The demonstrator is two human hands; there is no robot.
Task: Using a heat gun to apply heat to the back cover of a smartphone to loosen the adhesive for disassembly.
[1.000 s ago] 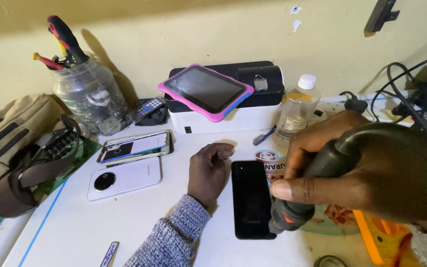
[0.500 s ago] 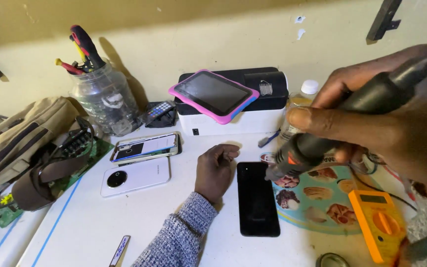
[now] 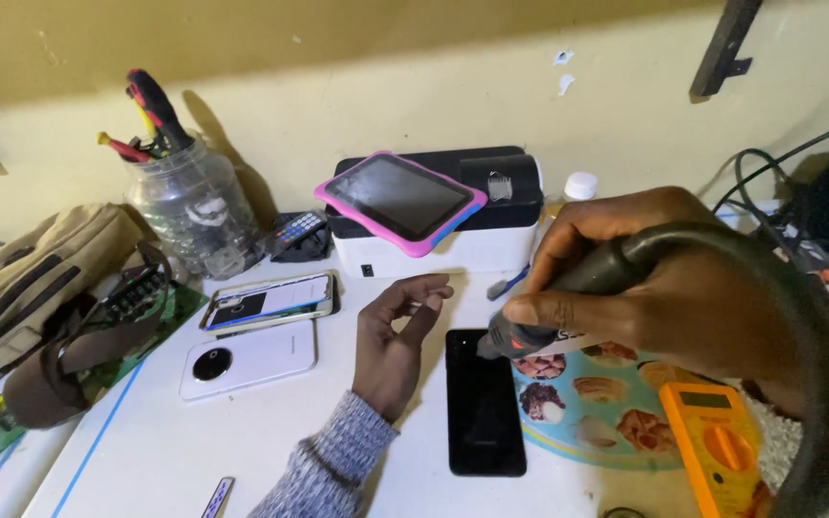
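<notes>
Phones number three on the white surface (image 3: 271,432): a black one (image 3: 484,403) lying flat, a white one (image 3: 247,360) face down and another (image 3: 271,300) face up beside it. One pink-cased tablet (image 3: 400,200) rests on a box. One plastic jar (image 3: 189,216) holds screwdrivers. Left hand (image 3: 393,345) rests half-open, empty, just beside the black phone. Right hand (image 3: 645,288) grips a black corded tool (image 3: 568,307), tip over the phone's top.

I count three phones: a black one (image 3: 485,403) at six o'clock, a white one (image 3: 248,361) and a silver-edged one (image 3: 268,300) at nine; one pink-cased tablet (image 3: 400,200) at twelve; one yellow multimeter (image 3: 714,443) at four
</notes>
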